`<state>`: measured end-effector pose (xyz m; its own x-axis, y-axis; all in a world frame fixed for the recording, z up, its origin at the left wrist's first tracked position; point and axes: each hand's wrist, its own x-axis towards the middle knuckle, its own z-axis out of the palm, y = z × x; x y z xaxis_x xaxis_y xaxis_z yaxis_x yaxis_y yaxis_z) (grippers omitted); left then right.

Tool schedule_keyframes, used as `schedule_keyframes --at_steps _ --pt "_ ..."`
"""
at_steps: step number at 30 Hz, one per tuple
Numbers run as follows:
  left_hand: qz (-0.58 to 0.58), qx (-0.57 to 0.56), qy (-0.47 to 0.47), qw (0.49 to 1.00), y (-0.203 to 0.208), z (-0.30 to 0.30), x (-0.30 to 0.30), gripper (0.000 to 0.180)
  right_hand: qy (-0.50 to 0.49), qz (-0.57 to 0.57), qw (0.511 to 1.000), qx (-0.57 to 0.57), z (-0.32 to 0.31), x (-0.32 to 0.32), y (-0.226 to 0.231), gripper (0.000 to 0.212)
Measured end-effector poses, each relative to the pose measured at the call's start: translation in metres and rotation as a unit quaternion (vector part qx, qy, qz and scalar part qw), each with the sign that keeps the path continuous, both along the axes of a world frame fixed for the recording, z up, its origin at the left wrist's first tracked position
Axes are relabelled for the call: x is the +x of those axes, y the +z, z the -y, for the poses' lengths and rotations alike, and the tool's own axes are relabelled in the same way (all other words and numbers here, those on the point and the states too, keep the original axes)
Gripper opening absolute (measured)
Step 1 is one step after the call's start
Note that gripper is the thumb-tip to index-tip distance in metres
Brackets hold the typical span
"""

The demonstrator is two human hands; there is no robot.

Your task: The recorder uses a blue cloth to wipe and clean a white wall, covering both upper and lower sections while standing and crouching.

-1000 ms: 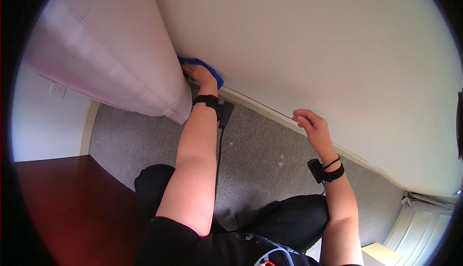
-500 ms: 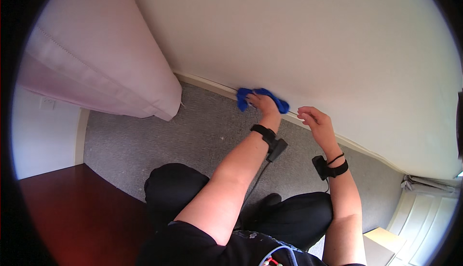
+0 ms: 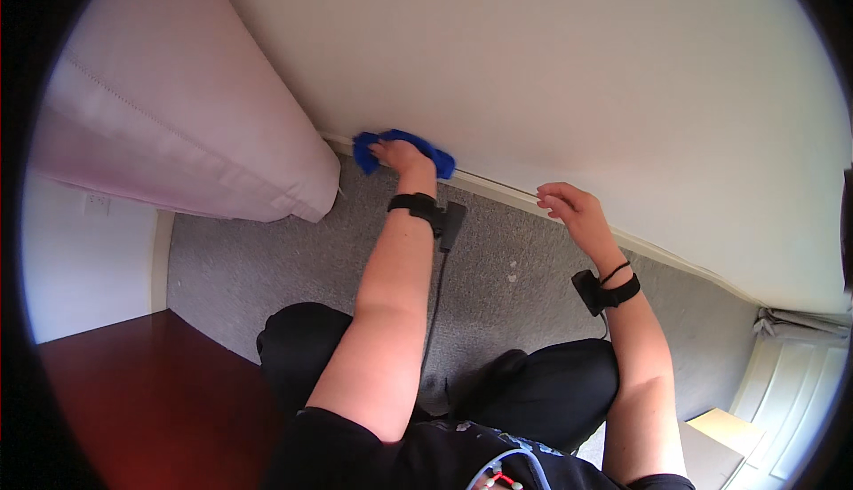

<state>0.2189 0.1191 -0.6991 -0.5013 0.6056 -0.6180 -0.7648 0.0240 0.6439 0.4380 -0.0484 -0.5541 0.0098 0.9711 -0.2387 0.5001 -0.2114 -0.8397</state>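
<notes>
With my left hand (image 3: 407, 158) I press a blue cloth (image 3: 430, 154) against the cream skirting board (image 3: 502, 190) at the foot of the wall. The cloth lies bunched under and around the fingers, along the board's top edge. My right hand (image 3: 576, 210) hovers near the wall farther right, holding nothing, its fingers loosely bent and apart. Each wrist carries a black strap with a small dark box, and a cable (image 3: 434, 303) trails from the left one.
A pale pink curtain (image 3: 204, 108) hangs at the left, its hem close to the cloth. Grey carpet (image 3: 293, 259) covers the floor. Dark red-brown furniture (image 3: 160, 392) stands at lower left. A cardboard box (image 3: 715, 446) and a white panelled door (image 3: 791, 392) are at lower right.
My left hand has slid the blue cloth leftward along the skirting board, closer to the curtain. My right hand has shifted only slightly.
</notes>
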Motion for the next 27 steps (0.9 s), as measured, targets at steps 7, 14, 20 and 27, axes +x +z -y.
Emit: schedule_keyframes --at_steps 7,14,20,27 --pt "-0.278 -0.024 -0.147 0.949 0.007 0.025 0.033 0.053 -0.003 -0.018 0.998 -0.065 0.003 0.021 -0.031 0.028" --pt "-0.011 0.024 -0.146 0.989 0.031 0.084 0.145 0.059 -0.107 -0.085 0.978 -0.156 0.024 0.036 -0.043 0.045" --pt "0.042 0.022 -0.433 0.9 0.078 0.16 0.223 0.077 -0.243 -0.219 0.937 -0.126 0.044 0.08 -0.037 0.033" --pt "0.094 0.251 -0.609 0.747 0.166 0.2 0.216 0.048 -0.501 -0.167 0.842 0.111 0.073 0.123 0.006 0.025"
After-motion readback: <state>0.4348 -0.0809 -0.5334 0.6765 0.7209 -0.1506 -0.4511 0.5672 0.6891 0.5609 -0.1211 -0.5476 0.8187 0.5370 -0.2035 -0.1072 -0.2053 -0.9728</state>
